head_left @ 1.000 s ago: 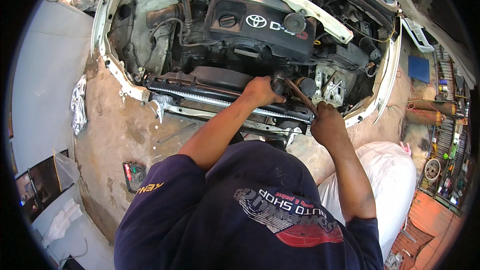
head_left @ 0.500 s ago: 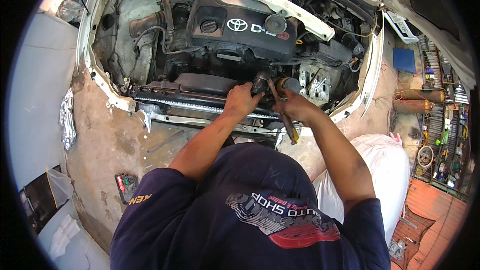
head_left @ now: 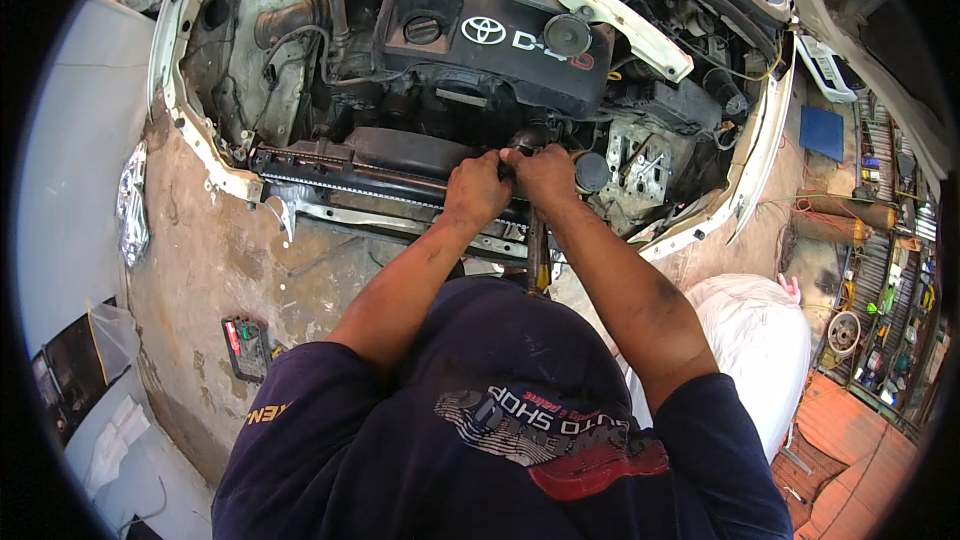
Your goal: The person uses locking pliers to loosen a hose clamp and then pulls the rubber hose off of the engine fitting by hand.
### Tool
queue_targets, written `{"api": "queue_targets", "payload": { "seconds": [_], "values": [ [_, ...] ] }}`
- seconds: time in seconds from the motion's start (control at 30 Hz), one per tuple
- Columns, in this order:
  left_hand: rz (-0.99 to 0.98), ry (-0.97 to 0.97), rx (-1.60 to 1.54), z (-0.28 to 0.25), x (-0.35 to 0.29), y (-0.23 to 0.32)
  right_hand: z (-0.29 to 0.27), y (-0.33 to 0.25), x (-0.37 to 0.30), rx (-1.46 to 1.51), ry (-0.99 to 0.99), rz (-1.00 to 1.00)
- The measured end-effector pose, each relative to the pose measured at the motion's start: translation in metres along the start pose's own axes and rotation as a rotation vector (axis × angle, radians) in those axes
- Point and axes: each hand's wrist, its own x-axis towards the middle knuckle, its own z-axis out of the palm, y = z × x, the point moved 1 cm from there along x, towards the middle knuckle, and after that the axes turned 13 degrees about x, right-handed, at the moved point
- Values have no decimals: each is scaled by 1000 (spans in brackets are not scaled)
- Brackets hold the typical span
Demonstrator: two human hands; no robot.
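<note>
In front of the engine, my left hand (head_left: 478,188) is closed, its fingertips at a small dark part beside a black hose (head_left: 532,138). My right hand (head_left: 543,178) is closed right next to it, thumb side meeting the left fingers. What the fingertips pinch is hidden. A long, rusty-brown tool with a yellow end (head_left: 538,252) hangs down from under my right palm; its head is covered, so its kind cannot be told. Close to the right hand sits a round dark cap (head_left: 591,172). The radiator (head_left: 350,180) runs beneath my left hand.
A black engine cover (head_left: 490,35) lies behind my hands, with a round dark piece (head_left: 568,36) on it. A metal bracket (head_left: 638,165) is at right. White sheeting (head_left: 755,340) bulges beside my right arm. A small tool case (head_left: 246,348) rests on the floor at left.
My right hand has moved left against the left hand. The tool has swung from a slant to nearly upright in view, its yellow end shifting left. The view has shifted slightly.
</note>
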Motion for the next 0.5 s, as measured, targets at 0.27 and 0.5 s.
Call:
{"api": "queue_targets", "payload": {
  "seconds": [0.27,0.5],
  "values": [
    [136,-88,-39,-25,17,-23,6,-34,2,262,67,222],
    [250,-328,-130,-23,29,-42,8,-12,-1,424,135,200]
  ]
}}
